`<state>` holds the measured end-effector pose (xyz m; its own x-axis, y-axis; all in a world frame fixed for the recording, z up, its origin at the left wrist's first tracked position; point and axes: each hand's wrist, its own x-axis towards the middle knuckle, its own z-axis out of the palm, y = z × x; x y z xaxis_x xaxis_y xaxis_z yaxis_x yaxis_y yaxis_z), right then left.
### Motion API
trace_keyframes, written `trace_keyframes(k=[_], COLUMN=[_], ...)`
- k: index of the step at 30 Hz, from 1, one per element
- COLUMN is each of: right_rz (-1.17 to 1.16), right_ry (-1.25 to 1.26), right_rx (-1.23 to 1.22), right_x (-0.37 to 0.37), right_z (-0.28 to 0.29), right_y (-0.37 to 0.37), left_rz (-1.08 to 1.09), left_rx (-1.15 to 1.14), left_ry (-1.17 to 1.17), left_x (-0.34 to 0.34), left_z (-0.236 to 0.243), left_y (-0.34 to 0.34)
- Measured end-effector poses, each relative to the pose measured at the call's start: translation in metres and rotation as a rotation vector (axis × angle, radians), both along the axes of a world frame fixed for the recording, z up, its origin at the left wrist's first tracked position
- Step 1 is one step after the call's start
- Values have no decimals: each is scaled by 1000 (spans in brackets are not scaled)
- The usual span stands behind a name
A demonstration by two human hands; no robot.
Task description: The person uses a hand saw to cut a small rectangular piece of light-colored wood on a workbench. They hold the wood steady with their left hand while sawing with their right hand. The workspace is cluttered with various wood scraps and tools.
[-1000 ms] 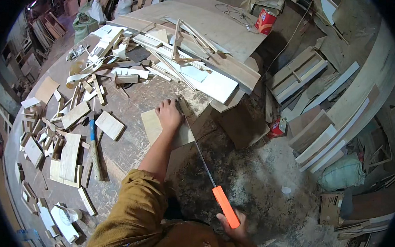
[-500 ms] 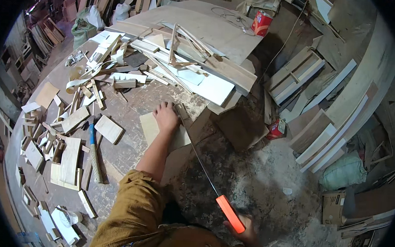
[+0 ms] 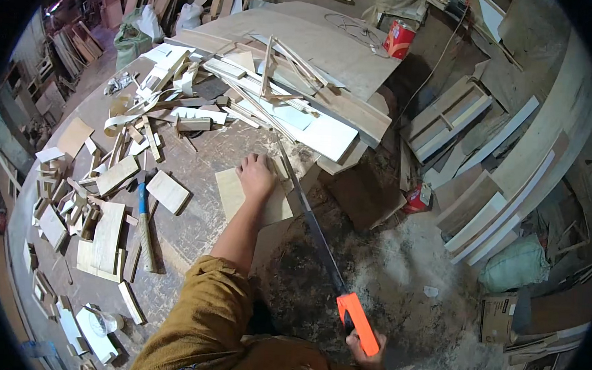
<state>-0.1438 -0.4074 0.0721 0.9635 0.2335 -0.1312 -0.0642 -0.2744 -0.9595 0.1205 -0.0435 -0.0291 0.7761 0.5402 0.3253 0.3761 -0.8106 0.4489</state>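
Note:
My left hand [image 3: 257, 177] lies on a thin pale wooden board [image 3: 228, 193] at the table's right edge, fingers spread a little and pressing on it. In my right hand [image 3: 375, 351] is a handsaw with an orange handle [image 3: 360, 328], held out past the table edge, low and to the right. The saw's long blade [image 3: 317, 232] slants up and left along the board's right side, its far end by the white boards. Whether the blade touches the board I cannot tell. A hammer [image 3: 146, 227] with a blue and wooden handle lies left of my left forearm.
Wood offcuts [image 3: 110, 231] crowd the table's left side. Long boards and strips [image 3: 323, 134] are piled across its far part. A red can [image 3: 399, 39] stands at the far right corner. Curved wooden pieces [image 3: 487, 210] and a sack [image 3: 516, 261] are on the right.
The saw has shifted right, and more of the blade's broad side shows; its far end now reaches farther past my left hand. My left hand stays on the board. The view has moved slightly.

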Motion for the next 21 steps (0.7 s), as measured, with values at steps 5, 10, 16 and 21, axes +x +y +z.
trace_keyframes(k=[5, 10, 16, 21], right_rz=[-42, -2, 40, 62], right_ry=[4, -28, -11, -29], right_rx=[-101, -104, -118, -171], right_x=[14, 15, 15, 20], right_z=[-20, -30, -15, -13], right_y=[8, 14, 26, 33], left_rz=[7, 6, 22, 1], left_rx=[-8, 8, 10, 4], left_ry=[-20, 20, 9, 20], left_x=[2, 2, 2, 1], left_z=[2, 3, 0, 3], left_y=[3, 5, 5, 4])
